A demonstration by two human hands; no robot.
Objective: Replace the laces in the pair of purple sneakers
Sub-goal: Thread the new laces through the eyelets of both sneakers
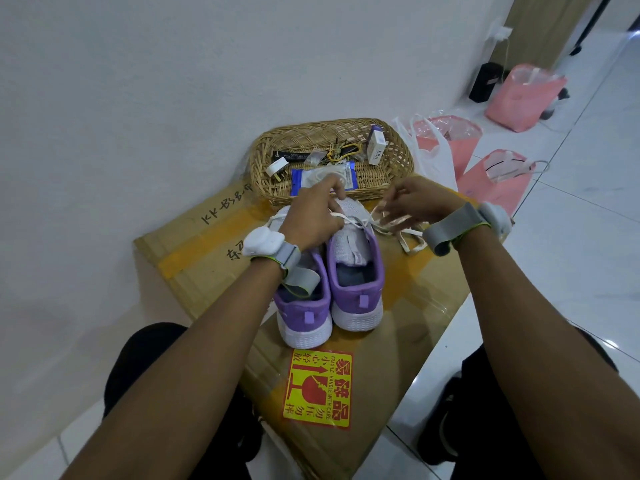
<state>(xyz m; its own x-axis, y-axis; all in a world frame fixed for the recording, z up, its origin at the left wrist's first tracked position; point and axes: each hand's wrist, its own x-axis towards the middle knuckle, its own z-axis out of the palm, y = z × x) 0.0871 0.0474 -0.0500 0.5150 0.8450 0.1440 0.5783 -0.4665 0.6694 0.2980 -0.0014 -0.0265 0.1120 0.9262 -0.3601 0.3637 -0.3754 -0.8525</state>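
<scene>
While the purple sneakers (356,289) stood side by side on a taped cardboard box (207,258), heels toward the person, the left hand (311,220) curled its fingers round the white lace (353,221) over the right-hand shoe's front. At three o'clock from it, the right hand (419,202) pinched the same lace, slightly blurred. More lace trailed on the box at five o'clock from that hand. A wicker basket (398,147) sat at twelve o'clock from the shoes.

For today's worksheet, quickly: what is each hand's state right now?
Left hand: closed, pinching the white lace over a purple sneaker.
Right hand: closed, pinching the white lace too.
</scene>
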